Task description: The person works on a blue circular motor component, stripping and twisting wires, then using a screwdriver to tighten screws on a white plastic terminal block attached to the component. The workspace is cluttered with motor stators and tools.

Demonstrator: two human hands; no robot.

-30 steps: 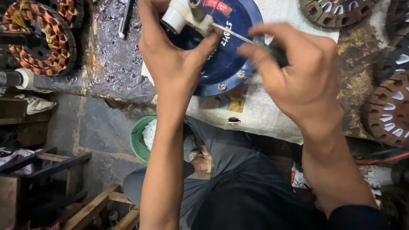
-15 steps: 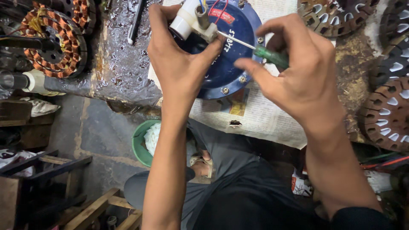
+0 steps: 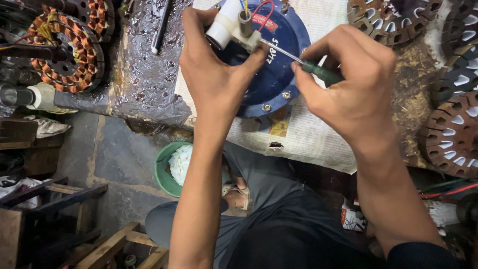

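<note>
Clamped around a white plastic fitting (image 3: 230,24) at the top centre of the frame, the left hand (image 3: 216,74) has its thumb pressed against the fitting's side and its fingers curled behind it. The right hand (image 3: 356,84), in the upper right, is closed on the green handle of a small screwdriver (image 3: 303,61), whose thin steel shaft runs up and left until the tip meets the fitting beside the left thumb.

The fitting stands over the middle of a round blue motor cover (image 3: 279,79), with red, blue and yellow wires (image 3: 259,10) rising beside it. The cover lies on a sheet of newspaper (image 3: 308,134) spread across the workbench, with bolts showing along its lower rim.

Compared with half a second ago, the hands' poses and the screwdriver's angle match; the tip stays at the same spot on the fitting, and the fitting has not left the cover. My judgement: the work at that one point is continuing, not finished.

Copper-wound stators (image 3: 64,50) sit at the upper left, slotted metal rotor discs (image 3: 448,129) along the right edge, and a green bowl (image 3: 167,169) rests on the floor below the bench.
</note>
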